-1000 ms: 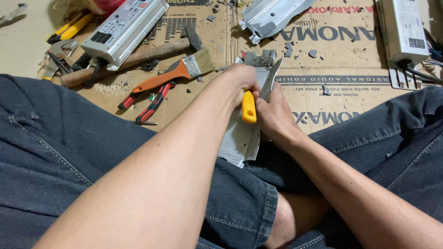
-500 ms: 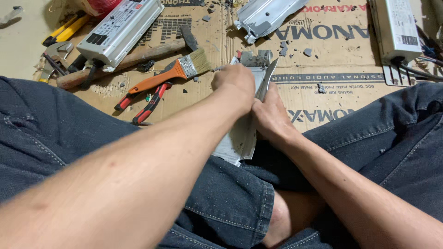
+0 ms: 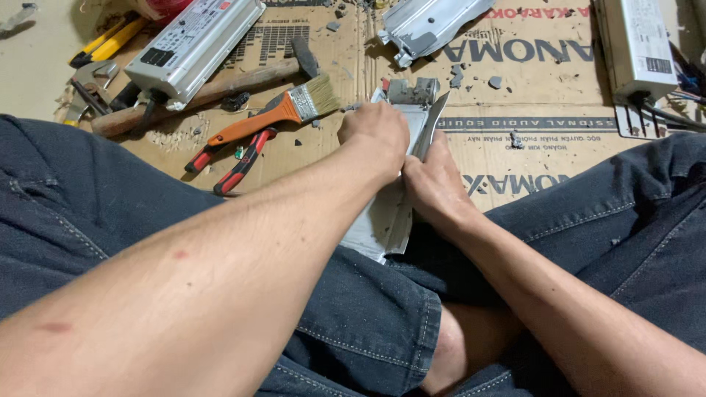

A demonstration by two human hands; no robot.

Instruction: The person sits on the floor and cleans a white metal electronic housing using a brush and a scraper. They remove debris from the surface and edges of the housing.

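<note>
A grey sheet-metal casing (image 3: 382, 220) rests on my lap between my denim-clad legs, its far end (image 3: 412, 92) on the cardboard. My left hand (image 3: 375, 132) is a closed fist pressed on the casing's upper part; the yellow tool handle seen earlier is hidden under it. My right hand (image 3: 434, 184) grips the casing's right edge just below a bent metal strip (image 3: 432, 121), its thumb lying along that edge. The two hands touch each other.
On the cardboard sheet (image 3: 515, 147) lie an orange-handled paintbrush (image 3: 272, 114), red pliers (image 3: 235, 158), a wooden-handled hammer (image 3: 206, 92), a silver power-supply box (image 3: 191, 40), another bent casing (image 3: 426, 26) and a white box with wires (image 3: 636, 44). Yellow-handled tools (image 3: 110, 40) lie at top left.
My left fist has slid up the casing, away from me. The yellow handle visible a second ago is now covered. My right hand stays on the casing's edge.
</note>
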